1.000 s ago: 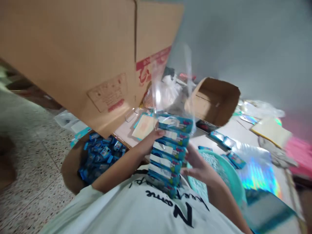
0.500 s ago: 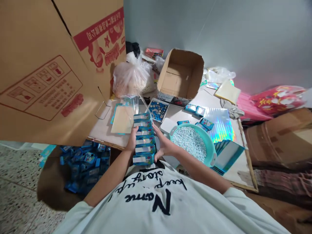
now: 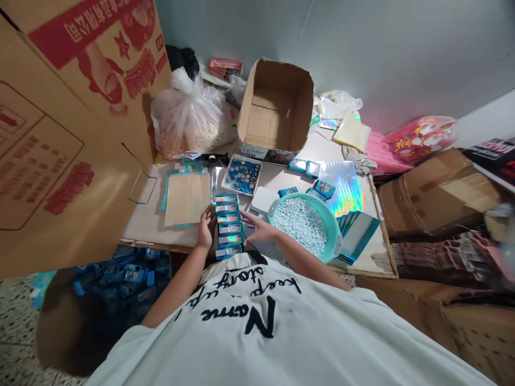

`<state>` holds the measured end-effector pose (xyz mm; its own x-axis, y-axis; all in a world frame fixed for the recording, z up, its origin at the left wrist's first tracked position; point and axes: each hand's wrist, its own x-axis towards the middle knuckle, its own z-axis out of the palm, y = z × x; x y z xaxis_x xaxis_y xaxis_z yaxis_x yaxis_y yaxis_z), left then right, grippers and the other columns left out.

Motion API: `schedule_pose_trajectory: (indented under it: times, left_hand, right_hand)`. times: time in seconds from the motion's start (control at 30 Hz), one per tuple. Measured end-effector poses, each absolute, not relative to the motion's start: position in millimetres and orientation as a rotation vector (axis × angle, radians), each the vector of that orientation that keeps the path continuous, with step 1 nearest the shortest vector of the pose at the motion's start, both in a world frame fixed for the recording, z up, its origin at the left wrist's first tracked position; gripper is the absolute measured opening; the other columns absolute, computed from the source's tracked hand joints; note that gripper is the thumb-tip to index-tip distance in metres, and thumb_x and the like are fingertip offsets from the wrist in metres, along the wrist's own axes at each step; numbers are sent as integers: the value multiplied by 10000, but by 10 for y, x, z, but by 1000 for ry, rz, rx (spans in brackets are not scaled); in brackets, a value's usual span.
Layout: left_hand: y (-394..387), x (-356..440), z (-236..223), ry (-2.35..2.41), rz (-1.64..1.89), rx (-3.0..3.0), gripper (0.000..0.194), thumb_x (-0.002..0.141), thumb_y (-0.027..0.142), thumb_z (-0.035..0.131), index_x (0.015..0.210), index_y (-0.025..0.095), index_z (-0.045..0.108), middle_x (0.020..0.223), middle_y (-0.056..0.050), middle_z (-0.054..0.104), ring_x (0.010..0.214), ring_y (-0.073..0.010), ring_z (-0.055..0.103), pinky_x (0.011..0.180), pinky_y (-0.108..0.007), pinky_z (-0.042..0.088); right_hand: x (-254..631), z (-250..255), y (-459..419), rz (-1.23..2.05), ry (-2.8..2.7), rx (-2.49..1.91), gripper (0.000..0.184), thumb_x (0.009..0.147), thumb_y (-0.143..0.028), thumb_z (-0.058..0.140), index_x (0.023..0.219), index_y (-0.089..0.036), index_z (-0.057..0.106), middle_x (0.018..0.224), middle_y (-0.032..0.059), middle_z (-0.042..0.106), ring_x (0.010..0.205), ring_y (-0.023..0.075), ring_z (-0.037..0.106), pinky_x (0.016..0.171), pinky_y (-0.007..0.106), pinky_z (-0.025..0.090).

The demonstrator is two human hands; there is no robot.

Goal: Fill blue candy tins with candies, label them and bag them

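Note:
A row of several small blue boxes (image 3: 230,228) with shiny strips rests at the table's front edge, close to my shirt. At its left side is my left hand (image 3: 205,229), fingers loosely bent and a small gap from the boxes. My right hand (image 3: 257,228) is on the other side, thumb and fingers spread, fingertips close to the row; whether they touch it I cannot tell. Just beyond the row, a shallow white tray (image 3: 224,185) holds blue and white round pieces. Right of my right hand stands a turquoise basin (image 3: 336,228) full of small pale pellets.
A large carton (image 3: 48,150) rises on the left. Below it, an open carton (image 3: 52,327) holds many blue boxes. An open cardboard box (image 3: 277,107) and a tied plastic bag (image 3: 193,118) stand at the back. Flat blue sheets (image 3: 360,236) lean right of the basin.
The row of boxes has been lowered from between my hands to the table edge. My hands have loosened from its sides. The view has shifted to the right.

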<state>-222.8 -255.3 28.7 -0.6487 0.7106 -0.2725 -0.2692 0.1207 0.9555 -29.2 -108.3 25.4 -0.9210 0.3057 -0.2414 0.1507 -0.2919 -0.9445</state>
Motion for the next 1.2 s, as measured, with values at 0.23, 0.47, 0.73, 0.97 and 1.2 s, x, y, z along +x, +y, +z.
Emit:
schedule_pose_trajectory:
  times: [0.23, 0.47, 0.73, 0.97, 1.2]
  left_hand:
    - [-2626, -2384, 163, 1809, 1578, 520, 597, 811, 438, 726, 1316, 177, 546, 1394, -186, 616, 1289, -300, 621, 1061, -408, 527]
    - [-2540, -2458, 108, 2044, 1491, 620, 433, 915, 465, 635, 1226, 164, 630, 1242, -160, 680, 1158, -291, 661, 1010, -432, 531]
    - [-2395, -2586, 169, 2097, 1449, 794, 374, 972, 450, 564, 1184, 168, 686, 1202, -137, 706, 1142, -268, 663, 1016, -388, 513]
    - [-2427, -2617, 152, 2168, 1408, 819, 347, 965, 448, 574, 1144, 185, 714, 1133, -112, 740, 1058, -246, 698, 957, -372, 545]
    - [-2405, -2622, 138, 2245, 1429, 803, 340, 973, 468, 562, 1088, 185, 711, 1063, -99, 755, 1006, -221, 712, 902, -338, 566]
  right_hand:
    - [-498, 45, -897, 2508, -1301, -839, 877, 677, -284, 877, 1471, -413, 529, 1665, 33, 377, 1387, 288, 545, 1053, 476, 543]
    - [-902, -187, -1105, 2463, -1080, -1000, 898, 703, -491, 877, 1501, -384, 479, 1573, 42, 511, 1357, 265, 573, 1127, 489, 476]
    - [-1017, -205, -1139, 2321, -1100, -1042, 703, 726, -592, 833, 1328, -282, 645, 1276, 57, 727, 1126, 256, 692, 1004, 460, 556]
    - [-1138, -318, -1110, 2081, -1287, -1045, 639, 749, -666, 775, 1202, -221, 705, 1066, 63, 763, 1002, 233, 679, 961, 392, 542]
    - [-1100, -403, -1071, 1883, -1622, -939, 705, 869, -597, 687, 1460, -235, 559, 924, 19, 649, 828, 184, 593, 807, 317, 515]
